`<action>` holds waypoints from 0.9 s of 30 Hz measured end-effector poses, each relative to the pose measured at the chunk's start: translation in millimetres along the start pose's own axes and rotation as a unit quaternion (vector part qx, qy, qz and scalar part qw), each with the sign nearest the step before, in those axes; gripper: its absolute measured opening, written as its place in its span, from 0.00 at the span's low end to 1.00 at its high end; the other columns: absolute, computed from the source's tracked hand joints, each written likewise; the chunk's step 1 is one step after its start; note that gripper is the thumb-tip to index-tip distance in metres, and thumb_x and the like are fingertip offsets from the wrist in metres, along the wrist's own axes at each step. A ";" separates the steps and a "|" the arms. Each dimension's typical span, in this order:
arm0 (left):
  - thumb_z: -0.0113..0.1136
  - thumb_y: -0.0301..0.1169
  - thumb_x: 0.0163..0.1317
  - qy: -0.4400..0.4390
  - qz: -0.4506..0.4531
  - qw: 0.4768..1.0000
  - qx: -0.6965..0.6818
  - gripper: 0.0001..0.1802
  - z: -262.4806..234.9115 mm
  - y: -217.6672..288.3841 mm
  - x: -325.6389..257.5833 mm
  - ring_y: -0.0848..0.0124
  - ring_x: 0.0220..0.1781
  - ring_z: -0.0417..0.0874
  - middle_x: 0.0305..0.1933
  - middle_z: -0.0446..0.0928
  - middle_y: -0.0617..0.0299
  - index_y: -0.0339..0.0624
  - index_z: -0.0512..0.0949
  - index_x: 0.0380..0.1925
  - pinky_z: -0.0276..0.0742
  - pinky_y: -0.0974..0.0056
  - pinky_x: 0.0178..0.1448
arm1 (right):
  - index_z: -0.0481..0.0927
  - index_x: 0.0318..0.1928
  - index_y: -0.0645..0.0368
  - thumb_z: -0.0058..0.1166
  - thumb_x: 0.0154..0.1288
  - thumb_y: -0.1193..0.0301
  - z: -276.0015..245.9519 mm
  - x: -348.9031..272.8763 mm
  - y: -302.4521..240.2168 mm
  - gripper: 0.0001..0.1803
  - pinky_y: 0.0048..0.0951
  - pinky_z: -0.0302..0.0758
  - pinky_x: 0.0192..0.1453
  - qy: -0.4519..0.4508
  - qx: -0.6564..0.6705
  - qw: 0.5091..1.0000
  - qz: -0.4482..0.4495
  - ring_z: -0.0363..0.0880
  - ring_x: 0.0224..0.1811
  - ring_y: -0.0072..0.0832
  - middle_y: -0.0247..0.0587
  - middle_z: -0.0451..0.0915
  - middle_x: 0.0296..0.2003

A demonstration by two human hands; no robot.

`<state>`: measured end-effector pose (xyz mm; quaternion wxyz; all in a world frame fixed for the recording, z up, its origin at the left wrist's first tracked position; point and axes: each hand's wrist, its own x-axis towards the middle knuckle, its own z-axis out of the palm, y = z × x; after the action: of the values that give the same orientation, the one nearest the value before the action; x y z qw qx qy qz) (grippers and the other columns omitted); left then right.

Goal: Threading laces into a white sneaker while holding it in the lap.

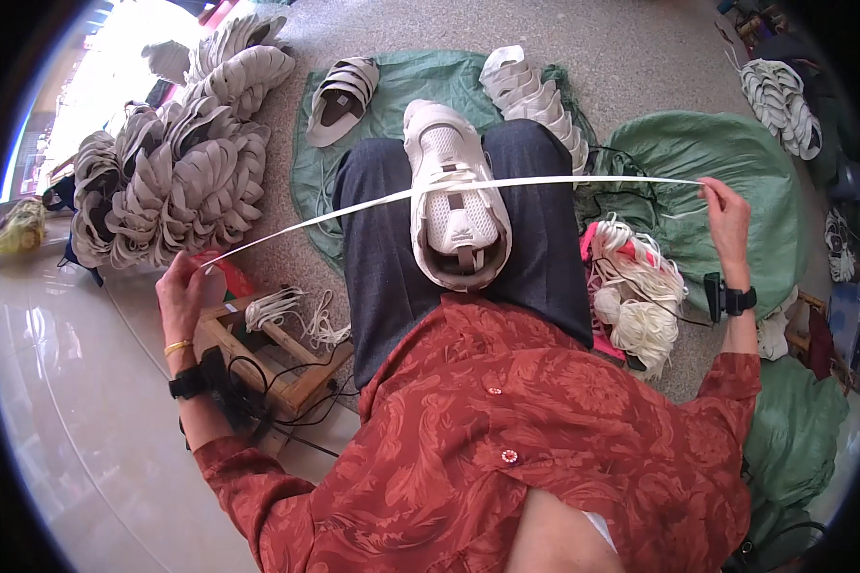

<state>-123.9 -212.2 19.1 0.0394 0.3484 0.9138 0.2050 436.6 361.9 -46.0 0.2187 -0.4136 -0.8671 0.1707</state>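
Note:
Between my knees rests a white sneaker (457,205), its heel opening toward me and its toe pointing away. A flat white shoelace (354,209) runs across it, stretched taut out to both sides. My left hand (181,291) pinches one end, low at the left, beside a wooden frame. At the far right my right hand (726,218) pinches the other end, a little higher, over green cloth. The lace passes over the lower lacing area of the shoe, where a few strands lie close together. Black bands circle both wrists.
Stacked shoe uppers (186,181) pile up at the left. A single upper (342,100) and a nested row of uppers (535,100) lie on a green sheet (420,72) ahead. White lace bundles (640,301) sit by my right thigh. A wooden stool frame (268,363) stands left.

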 end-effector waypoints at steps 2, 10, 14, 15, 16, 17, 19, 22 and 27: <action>0.61 0.22 0.62 -0.010 -0.044 0.999 0.018 0.05 -13.8 -27.1 1.5 0.79 0.26 0.75 0.22 0.77 0.61 0.35 0.74 0.31 0.73 0.68 0.33 | 0.87 0.46 0.60 0.55 0.69 0.73 -5.6 4.6 18.0 0.10 0.26 0.70 0.30 -0.007 -0.012 0.999 0.040 0.77 0.24 0.20 0.37 0.86 0.28; 0.59 0.23 0.66 -0.002 -0.089 0.996 0.025 0.05 -40.9 -87.3 -8.8 0.79 0.23 0.77 0.23 0.78 0.64 0.37 0.73 0.31 0.73 0.70 0.28 | 0.87 0.46 0.61 0.54 0.70 0.73 5.4 22.1 66.9 0.10 0.24 0.76 0.27 -0.013 0.016 0.994 0.106 0.81 0.23 0.20 0.36 0.85 0.26; 0.59 0.21 0.62 -0.002 -0.099 0.994 0.047 0.04 -41.5 -98.2 -8.3 0.76 0.23 0.78 0.23 0.79 0.61 0.35 0.74 0.30 0.75 0.67 0.30 | 0.87 0.44 0.62 0.53 0.70 0.74 16.5 21.3 95.5 0.10 0.23 0.78 0.26 0.003 0.085 0.991 0.099 0.82 0.22 0.20 0.36 0.83 0.24; 0.60 0.20 0.60 -0.003 -0.107 0.993 0.047 0.03 -38.9 -96.2 -6.3 0.74 0.24 0.79 0.23 0.80 0.59 0.34 0.75 0.30 0.76 0.66 0.32 | 0.87 0.44 0.63 0.53 0.70 0.75 19.0 21.2 101.4 0.10 0.23 0.79 0.26 0.002 0.087 0.992 0.090 0.82 0.23 0.20 0.36 0.83 0.24; 0.61 0.20 0.58 -0.007 -0.114 0.993 0.030 0.04 -38.8 -84.8 -6.2 0.72 0.25 0.79 0.23 0.79 0.58 0.33 0.75 0.31 0.76 0.64 0.32 | 0.86 0.41 0.63 0.53 0.70 0.75 22.9 22.4 96.2 0.09 0.23 0.79 0.26 -0.014 0.081 0.992 0.093 0.82 0.22 0.20 0.36 0.83 0.23; 0.61 0.20 0.58 -0.019 -0.097 0.994 0.046 0.04 -37.2 -79.1 -5.1 0.71 0.25 0.80 0.23 0.79 0.57 0.33 0.75 0.31 0.77 0.63 0.33 | 0.86 0.39 0.64 0.54 0.69 0.74 28.0 22.2 90.6 0.09 0.23 0.79 0.25 -0.030 0.075 0.992 0.095 0.82 0.21 0.20 0.36 0.82 0.23; 0.62 0.21 0.57 -0.042 -0.060 0.994 0.077 0.05 -35.1 -72.8 2.4 0.69 0.26 0.81 0.24 0.79 0.56 0.33 0.76 0.31 0.77 0.61 0.35 | 0.85 0.36 0.65 0.54 0.69 0.74 37.8 25.5 79.2 0.09 0.23 0.78 0.25 -0.076 0.061 0.991 0.095 0.81 0.20 0.20 0.36 0.82 0.22; 0.64 0.21 0.55 -0.035 -0.034 0.997 0.067 0.05 -32.2 -46.3 29.8 0.68 0.28 0.80 0.25 0.79 0.54 0.34 0.77 0.30 0.77 0.62 0.36 | 0.83 0.29 0.65 0.54 0.67 0.72 49.6 33.6 53.1 0.12 0.22 0.77 0.22 -0.161 0.051 0.978 0.124 0.80 0.18 0.20 0.36 0.80 0.19; 0.62 0.22 0.59 0.145 0.051 0.987 0.050 0.03 -55.3 -6.0 77.4 0.75 0.27 0.76 0.23 0.76 0.61 0.34 0.78 0.30 0.73 0.67 0.35 | 0.84 0.34 0.65 0.53 0.70 0.71 37.2 83.0 -3.2 0.11 0.23 0.79 0.23 -0.262 0.190 0.938 0.122 0.81 0.20 0.21 0.36 0.82 0.22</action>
<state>-197.9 -184.8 72.6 -0.1212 0.3629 0.8999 0.2093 368.5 421.5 -56.2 0.0355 -0.4079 -0.7878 0.4601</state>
